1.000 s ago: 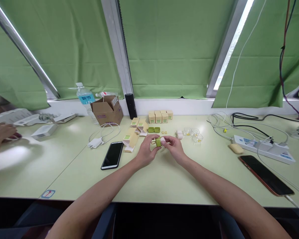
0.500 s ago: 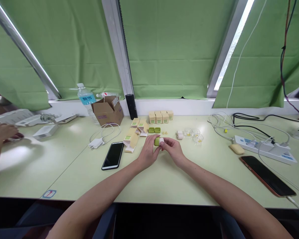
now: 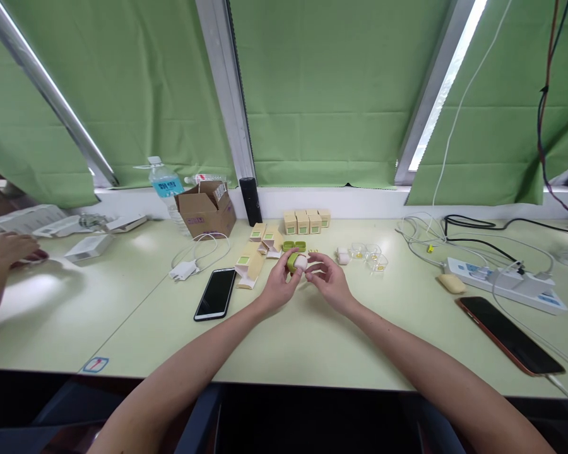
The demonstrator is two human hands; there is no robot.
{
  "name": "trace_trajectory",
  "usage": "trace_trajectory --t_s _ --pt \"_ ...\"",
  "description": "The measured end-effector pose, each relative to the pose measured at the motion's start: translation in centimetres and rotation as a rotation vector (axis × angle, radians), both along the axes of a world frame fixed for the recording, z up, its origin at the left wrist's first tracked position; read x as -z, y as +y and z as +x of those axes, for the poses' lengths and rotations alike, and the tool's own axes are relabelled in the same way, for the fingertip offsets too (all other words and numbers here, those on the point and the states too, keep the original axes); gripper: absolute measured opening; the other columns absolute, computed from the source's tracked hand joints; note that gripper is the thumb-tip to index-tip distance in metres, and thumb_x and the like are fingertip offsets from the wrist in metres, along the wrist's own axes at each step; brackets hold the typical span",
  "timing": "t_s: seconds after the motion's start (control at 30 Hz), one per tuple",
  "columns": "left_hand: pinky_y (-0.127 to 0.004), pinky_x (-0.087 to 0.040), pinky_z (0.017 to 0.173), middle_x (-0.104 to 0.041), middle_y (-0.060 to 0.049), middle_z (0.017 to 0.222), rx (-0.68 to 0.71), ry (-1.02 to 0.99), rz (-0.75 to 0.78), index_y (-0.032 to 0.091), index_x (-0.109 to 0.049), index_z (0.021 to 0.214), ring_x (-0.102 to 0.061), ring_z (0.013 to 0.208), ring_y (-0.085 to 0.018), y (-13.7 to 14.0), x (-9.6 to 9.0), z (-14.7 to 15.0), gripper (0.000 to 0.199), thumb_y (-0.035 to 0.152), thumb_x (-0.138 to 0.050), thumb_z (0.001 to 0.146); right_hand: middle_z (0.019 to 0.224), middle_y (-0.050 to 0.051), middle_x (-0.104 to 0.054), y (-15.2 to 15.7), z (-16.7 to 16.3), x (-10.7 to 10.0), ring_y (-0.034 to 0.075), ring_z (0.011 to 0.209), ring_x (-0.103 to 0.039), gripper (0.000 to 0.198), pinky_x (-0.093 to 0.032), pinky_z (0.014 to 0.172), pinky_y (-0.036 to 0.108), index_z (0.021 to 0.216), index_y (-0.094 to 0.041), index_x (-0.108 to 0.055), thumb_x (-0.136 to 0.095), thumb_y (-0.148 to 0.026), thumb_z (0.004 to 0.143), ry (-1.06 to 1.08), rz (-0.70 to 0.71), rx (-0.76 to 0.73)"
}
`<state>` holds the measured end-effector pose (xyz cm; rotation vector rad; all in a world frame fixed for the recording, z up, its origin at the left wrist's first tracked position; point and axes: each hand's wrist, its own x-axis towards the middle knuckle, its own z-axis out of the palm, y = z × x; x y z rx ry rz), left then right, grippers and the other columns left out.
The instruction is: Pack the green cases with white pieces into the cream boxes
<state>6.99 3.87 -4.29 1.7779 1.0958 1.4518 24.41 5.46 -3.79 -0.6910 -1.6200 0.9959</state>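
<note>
My left hand (image 3: 280,282) grips a small green case (image 3: 291,262) with a pale pinkish-white block (image 3: 301,261) at its right side, facing me. Just to the right, my right hand (image 3: 330,282) has its fingers bent and parted near the block; whether a fingertip touches it I cannot tell. Two green square cups (image 3: 294,246) stand behind my hands, partly covered by them, with tiny yellow pieces (image 3: 313,251) beside them. Further right lie more pale blocks (image 3: 343,255) and several clear cups (image 3: 372,253).
Small cream boxes (image 3: 303,222) line up at the back, and opened ones (image 3: 250,261) lie left. Around them are a phone (image 3: 215,294), a carton (image 3: 206,211), a charger (image 3: 183,270), a power strip (image 3: 504,284) and another phone (image 3: 510,334). Another person's hand (image 3: 10,249) is far left.
The green case has turned in my left hand so the pale block faces me more. My right hand's fingers have drawn back from the block and spread.
</note>
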Motion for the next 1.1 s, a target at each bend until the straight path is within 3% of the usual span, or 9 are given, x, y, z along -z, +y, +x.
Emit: trace_trajectory --t_s 0.13,0.3,0.5,0.77,1.1 --pt "-0.038 -0.056 0.092 -0.067 -0.014 0.125 0.101 -0.086 -0.118 0.018 -0.054 0.138 -0.066 0.11 -0.026 -0.1 -0.7 0.3 0.06 0.055 -0.064 0.092 0.134 0.013 -0.053 0.2 0.6 0.1 0.021 0.097 -0.067 0.047 -0.064 0.074 0.037 0.14 -0.028 -0.055 -0.063 -0.025 0.094 -0.219 0.431 0.117" --pt "-0.037 -0.057 0.088 -0.068 -0.015 0.125 0.142 -0.086 -0.212 0.016 -0.055 0.138 -0.066 0.106 -0.025 -0.3 -0.9 0.4 0.065 0.057 -0.067 0.089 0.129 0.013 -0.057 0.5 1.0 0.3 0.026 0.111 -0.065 0.04 -0.063 0.084 0.042 0.137 -0.029 -0.056 -0.053 -0.017 0.098 -0.373 0.665 0.151" --pt "-0.036 -0.059 0.086 -0.067 -0.014 0.129 0.152 -0.095 -0.216 0.018 -0.056 0.137 -0.067 0.104 -0.023 -0.4 -0.6 0.5 0.056 0.05 -0.066 0.092 0.125 0.013 -0.063 0.4 1.0 0.2 0.025 0.111 -0.066 0.037 -0.062 0.087 0.041 0.135 -0.028 -0.057 -0.049 -0.017 0.1 -0.437 0.755 0.167" --pt "-0.036 -0.058 0.091 -0.064 -0.015 0.138 0.274 -0.118 -0.172 0.022 -0.055 0.141 -0.065 0.119 -0.027 -0.6 -0.9 0.3 0.053 0.043 -0.066 0.094 0.121 0.015 -0.063 1.0 1.4 0.7 0.025 0.104 -0.067 0.041 -0.062 0.082 0.04 0.139 -0.026 -0.054 -0.045 -0.015 0.101 -0.479 0.8 0.175" --pt "-0.039 -0.057 0.097 -0.065 -0.014 0.129 0.158 -0.086 -0.142 0.019 -0.05 0.141 -0.065 0.114 -0.024 -0.8 0.0 1.0 0.051 0.044 -0.059 0.098 0.121 0.015 -0.064 0.9 1.2 0.8 0.026 0.107 -0.067 0.039 -0.061 0.079 0.038 0.139 -0.024 -0.051 -0.044 -0.016 0.101 -0.522 0.88 0.23"
